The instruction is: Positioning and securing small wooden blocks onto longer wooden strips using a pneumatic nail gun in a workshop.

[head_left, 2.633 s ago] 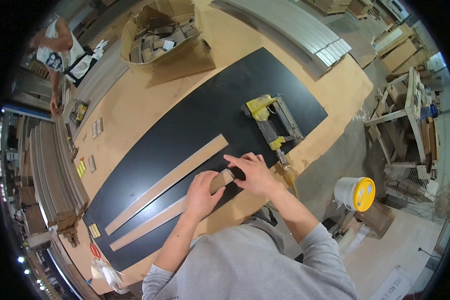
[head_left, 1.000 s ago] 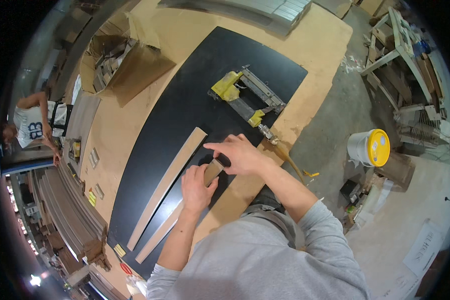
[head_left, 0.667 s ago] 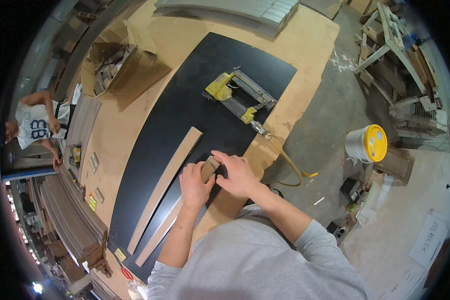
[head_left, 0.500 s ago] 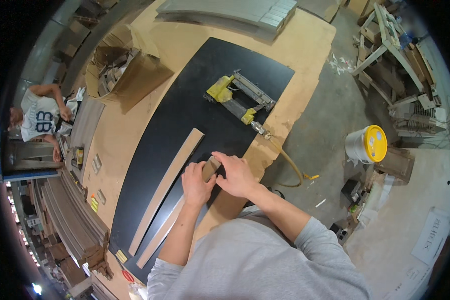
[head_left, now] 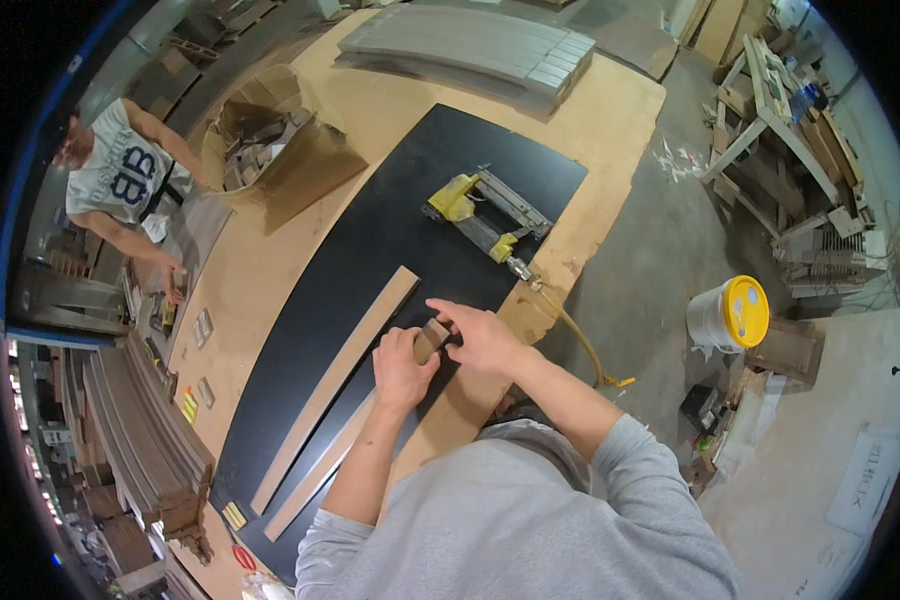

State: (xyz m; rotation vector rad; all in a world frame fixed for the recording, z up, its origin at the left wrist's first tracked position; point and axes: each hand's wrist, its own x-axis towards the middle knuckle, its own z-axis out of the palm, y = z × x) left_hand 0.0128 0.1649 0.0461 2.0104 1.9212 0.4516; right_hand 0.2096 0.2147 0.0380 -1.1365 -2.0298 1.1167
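Two long, narrow wooden strips lie side by side on a black curved panel (head_left: pixel 470 140). The farther wooden strip (head_left: pixel 335 385) lies loose. Closed around the upper part of the nearer wooden strip (head_left: pixel 320 470) is my left hand (head_left: pixel 402 372), thumb and fingers on its two sides. My right hand (head_left: pixel 482 340) grips the strip's brownish end, its index finger and thumb pressed against it. My fingers cover part of this wood. Above my hands a yellow and grey nail gun (head_left: pixel 485 215) lies on the panel, joined to an air hose (head_left: pixel 575 330).
A stack of grey panels (head_left: pixel 470 55) occupies the far end of the table (head_left: pixel 620 110). An open cardboard box (head_left: pixel 310 170) holds scraps at the left. Beyond it works another person (head_left: pixel 130 170). A yellow-lidded bucket (head_left: pixel 720 318) stands on the floor to the right.
My hands remain on the strip's end, the right fingers shifting slightly. The view has tilted, so the scene appears a little lower. The other person's arm has reached toward the table.
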